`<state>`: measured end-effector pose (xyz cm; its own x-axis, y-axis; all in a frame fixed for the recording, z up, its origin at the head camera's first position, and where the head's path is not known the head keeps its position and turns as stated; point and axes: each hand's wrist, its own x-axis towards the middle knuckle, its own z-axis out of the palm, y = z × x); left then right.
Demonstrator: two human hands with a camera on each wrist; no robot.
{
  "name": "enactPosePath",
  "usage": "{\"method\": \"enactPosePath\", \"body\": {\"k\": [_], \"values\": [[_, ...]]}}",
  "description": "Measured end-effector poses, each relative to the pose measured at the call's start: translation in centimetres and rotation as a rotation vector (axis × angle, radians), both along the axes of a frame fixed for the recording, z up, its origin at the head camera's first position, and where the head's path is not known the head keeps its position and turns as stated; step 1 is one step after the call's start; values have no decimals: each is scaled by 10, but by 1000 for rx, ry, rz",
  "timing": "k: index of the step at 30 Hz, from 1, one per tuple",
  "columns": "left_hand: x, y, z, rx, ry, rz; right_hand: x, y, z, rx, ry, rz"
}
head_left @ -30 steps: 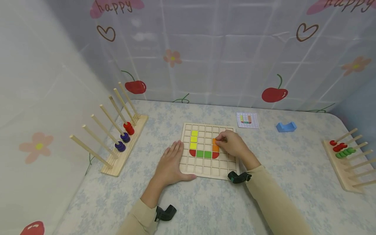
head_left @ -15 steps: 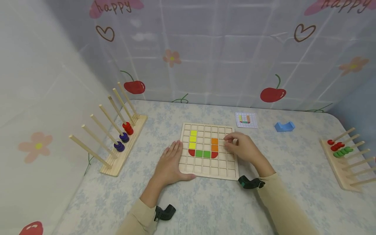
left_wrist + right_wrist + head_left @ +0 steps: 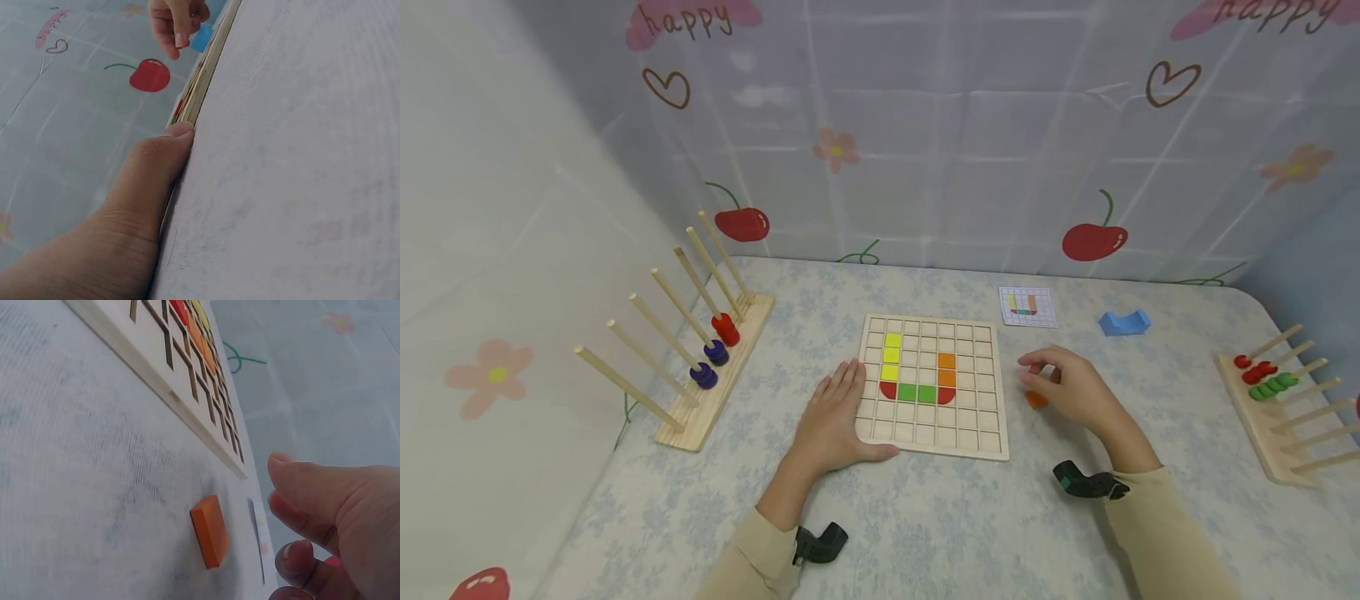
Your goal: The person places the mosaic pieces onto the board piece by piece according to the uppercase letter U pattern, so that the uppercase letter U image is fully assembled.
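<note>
My left hand (image 3: 831, 425) rests with straight fingers at the left edge of a wooden grid board (image 3: 958, 437), thumb along its front edge. Yellow tiles (image 3: 891, 355), green tiles (image 3: 907, 393), orange squares (image 3: 947, 362) and rounded red corner pieces (image 3: 889, 391) form a U in its cells. To the right of the board, my right hand (image 3: 1078, 392) hovers over the table with loosely bent fingers, holding nothing. Just beneath it a loose orange tile (image 3: 212, 531) lies on the cloth, apart from the fingers in the right wrist view; the hand partly hides it in the head view.
A pattern card (image 3: 1027, 307) with a coloured U lies behind the board, and a blue block with a curved notch (image 3: 1125, 322) is right of it. Peg racks with coloured rings stand at the left (image 3: 745, 333) and right (image 3: 1262, 425). A patterned curtain (image 3: 940, 167) hangs behind.
My right hand has let go of an orange square on the board and moved right, off the board, to above the loose orange tile. The left hand stays in place.
</note>
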<state>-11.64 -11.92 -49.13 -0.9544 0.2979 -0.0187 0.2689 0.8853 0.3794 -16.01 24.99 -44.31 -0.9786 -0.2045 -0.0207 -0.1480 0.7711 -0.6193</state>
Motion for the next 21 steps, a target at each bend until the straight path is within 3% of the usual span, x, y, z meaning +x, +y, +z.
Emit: {"method": "enactPosePath", "body": {"k": [11, 21], "values": [[-1, 0, -2, -1, 7, -2, 13, 20, -5, 34, 12, -35], [-1, -1, -4, -4, 6, -3, 17, 28, -14, 43, -14, -46]]}}
